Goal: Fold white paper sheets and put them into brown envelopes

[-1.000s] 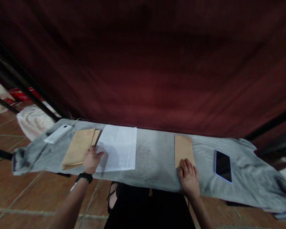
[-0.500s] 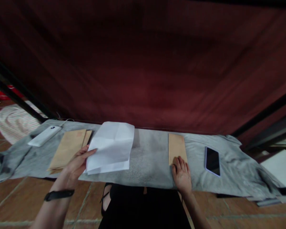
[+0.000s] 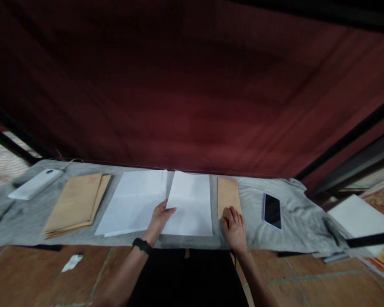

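Head view: left hand (image 3: 160, 215) pinches white paper sheet (image 3: 191, 204); right hand (image 3: 234, 224), fingers flattened together, pins brown paper envelope (image 3: 228, 194). Sheet is best kept uncreased.

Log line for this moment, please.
left hand: holding white sheet edge | right hand: flat on brown envelope | nearby: paper stack, envelope stack, phone | surface: grey cloth
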A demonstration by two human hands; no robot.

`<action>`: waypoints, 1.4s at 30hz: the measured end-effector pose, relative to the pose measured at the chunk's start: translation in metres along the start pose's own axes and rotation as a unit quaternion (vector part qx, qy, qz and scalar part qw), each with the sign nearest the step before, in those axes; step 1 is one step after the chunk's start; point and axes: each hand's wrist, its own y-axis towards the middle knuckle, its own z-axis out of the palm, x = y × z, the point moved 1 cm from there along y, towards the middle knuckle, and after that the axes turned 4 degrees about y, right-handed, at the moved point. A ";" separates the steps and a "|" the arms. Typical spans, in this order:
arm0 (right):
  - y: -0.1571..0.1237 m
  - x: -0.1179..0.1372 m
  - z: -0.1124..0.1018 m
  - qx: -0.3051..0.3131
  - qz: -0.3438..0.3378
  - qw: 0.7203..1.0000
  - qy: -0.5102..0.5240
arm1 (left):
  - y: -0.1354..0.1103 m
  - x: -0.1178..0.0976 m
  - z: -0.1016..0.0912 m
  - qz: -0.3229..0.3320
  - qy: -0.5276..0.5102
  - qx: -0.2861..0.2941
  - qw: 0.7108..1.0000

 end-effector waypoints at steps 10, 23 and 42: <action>0.034 0.063 0.021 0.022 -0.076 0.990 0.118 | 0.020 0.011 0.006 0.010 0.193 -0.059 0.979; 0.029 0.089 0.040 0.094 -0.117 0.989 0.017 | 0.006 -0.010 -0.061 0.107 0.387 -0.184 0.897; 0.030 0.092 0.037 0.089 -0.120 0.989 0.006 | 0.067 -0.003 -0.216 -0.047 0.610 -0.217 0.761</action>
